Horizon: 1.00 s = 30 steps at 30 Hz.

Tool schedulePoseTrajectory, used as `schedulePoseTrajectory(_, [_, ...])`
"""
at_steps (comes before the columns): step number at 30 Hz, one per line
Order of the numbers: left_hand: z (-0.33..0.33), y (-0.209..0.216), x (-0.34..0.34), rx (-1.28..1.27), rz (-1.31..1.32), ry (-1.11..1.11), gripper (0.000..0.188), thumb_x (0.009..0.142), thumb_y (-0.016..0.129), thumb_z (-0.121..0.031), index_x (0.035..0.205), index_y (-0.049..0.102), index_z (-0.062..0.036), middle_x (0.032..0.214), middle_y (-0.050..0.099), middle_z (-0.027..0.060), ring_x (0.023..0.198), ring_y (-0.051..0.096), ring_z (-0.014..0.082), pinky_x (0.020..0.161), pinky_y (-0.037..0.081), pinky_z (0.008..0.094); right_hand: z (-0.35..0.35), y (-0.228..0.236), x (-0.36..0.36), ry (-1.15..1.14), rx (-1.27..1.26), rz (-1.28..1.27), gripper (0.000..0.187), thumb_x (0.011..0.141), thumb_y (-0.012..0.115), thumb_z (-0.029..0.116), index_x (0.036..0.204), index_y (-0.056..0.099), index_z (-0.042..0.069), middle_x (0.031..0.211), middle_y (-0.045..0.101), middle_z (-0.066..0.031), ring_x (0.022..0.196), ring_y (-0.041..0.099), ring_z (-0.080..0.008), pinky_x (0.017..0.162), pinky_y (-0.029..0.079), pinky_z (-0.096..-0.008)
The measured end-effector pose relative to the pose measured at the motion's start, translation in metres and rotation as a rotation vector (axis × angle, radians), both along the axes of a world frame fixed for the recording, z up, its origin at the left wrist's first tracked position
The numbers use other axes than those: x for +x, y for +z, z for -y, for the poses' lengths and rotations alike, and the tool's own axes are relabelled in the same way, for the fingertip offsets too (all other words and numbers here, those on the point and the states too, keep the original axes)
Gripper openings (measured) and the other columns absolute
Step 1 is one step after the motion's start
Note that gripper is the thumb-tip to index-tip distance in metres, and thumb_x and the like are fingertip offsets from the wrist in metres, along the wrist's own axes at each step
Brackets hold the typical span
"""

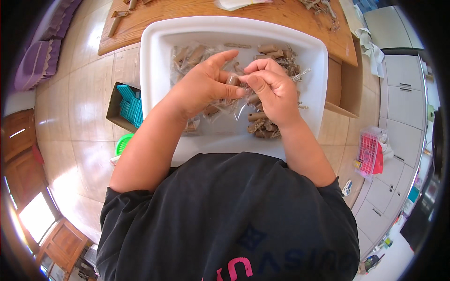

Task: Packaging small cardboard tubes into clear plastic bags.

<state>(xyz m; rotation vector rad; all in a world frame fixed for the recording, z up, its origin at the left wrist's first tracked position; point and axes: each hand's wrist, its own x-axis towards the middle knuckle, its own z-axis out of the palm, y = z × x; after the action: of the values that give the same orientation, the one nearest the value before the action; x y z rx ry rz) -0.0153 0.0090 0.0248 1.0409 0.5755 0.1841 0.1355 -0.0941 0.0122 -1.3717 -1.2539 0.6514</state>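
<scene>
Over a white plastic tub (146,61), both hands are closed on a clear plastic bag (238,110) with brown pieces inside. My left hand (206,83) holds the bag between thumb and fingers, its index finger stretched out above. My right hand (276,93) pinches the bag's edge close to the left fingertips; the exact grip is partly hidden. More clear bags with brown contents (182,56) lie in the tub's left part. On its right side are loose brown tubes (268,48) and pale dried twigs (300,75). A further pile of brown pieces (263,127) lies below my right hand.
A wooden table (290,18) stands beyond the tub, with white bags (239,3) and dried twigs on it. An open cardboard box (349,84) is at right. Left of the tub, a box holds teal baskets (131,107), near a green basket (123,143). Cabinets (403,107) line the right.
</scene>
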Motion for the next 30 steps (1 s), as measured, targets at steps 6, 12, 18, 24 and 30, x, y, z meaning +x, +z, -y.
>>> schedulePoseTrajectory(6, [-0.001, -0.002, 0.002, 0.266, -0.130, 0.022, 0.081, 0.072, 0.070, -0.004, 0.138, 0.022, 0.0014, 0.093, 0.065, 0.0100, 0.083, 0.058, 0.0111, 0.074, 0.046, 0.0243, -0.001, -0.006, 0.000, 0.003, 0.005, 0.032, 0.027, 0.083, 0.064, 0.026, 0.080, 0.064, -0.002, 0.097, 0.054, -0.0097, 0.082, 0.053, -0.0152, 0.070, 0.044, -0.0285])
schedulePoseTrajectory(12, [0.001, -0.002, 0.005, 0.156, -0.088, 0.052, 0.078, 0.076, 0.068, -0.005, 0.137, 0.021, 0.0042, 0.098, 0.064, 0.0117, 0.084, 0.058, 0.0118, 0.076, 0.046, 0.0243, 0.000, -0.009, 0.005, 0.055, -0.303, -0.384, 0.019, 0.083, 0.065, 0.018, 0.079, 0.062, 0.000, 0.100, 0.054, -0.0060, 0.078, 0.053, -0.0099, 0.064, 0.043, -0.0216])
schedulePoseTrajectory(18, [0.001, -0.012, 0.002, -0.074, 0.049, 0.108, 0.069, 0.079, 0.064, -0.003, 0.135, 0.025, 0.0054, 0.105, 0.062, 0.0129, 0.085, 0.058, 0.0107, 0.075, 0.046, 0.0232, -0.004, -0.007, -0.003, -0.148, -0.134, -0.516, 0.031, 0.081, 0.066, 0.013, 0.106, 0.053, 0.000, 0.094, 0.056, -0.0060, 0.075, 0.053, -0.0080, 0.062, 0.044, -0.0226])
schedulePoseTrajectory(24, [0.005, -0.010, 0.008, -0.050, 0.097, 0.266, 0.065, 0.079, 0.064, -0.003, 0.133, 0.029, 0.0059, 0.106, 0.062, 0.0128, 0.084, 0.057, 0.0090, 0.074, 0.045, 0.0224, -0.004, -0.007, -0.006, 0.032, -0.474, -0.634, 0.054, 0.079, 0.067, 0.005, 0.123, 0.036, 0.000, 0.078, 0.058, -0.0036, 0.071, 0.055, -0.0098, 0.063, 0.045, -0.0235])
schedulePoseTrajectory(30, [0.001, -0.012, 0.008, -0.241, -0.038, 0.367, 0.033, 0.084, 0.061, -0.012, 0.113, 0.055, 0.0026, 0.091, 0.064, 0.0057, 0.076, 0.057, 0.0096, 0.070, 0.045, 0.0203, -0.004, -0.006, -0.003, -0.016, -0.376, -0.597, 0.056, 0.076, 0.066, -0.001, 0.124, 0.038, 0.001, 0.077, 0.058, -0.0034, 0.068, 0.053, -0.0085, 0.059, 0.041, -0.0209])
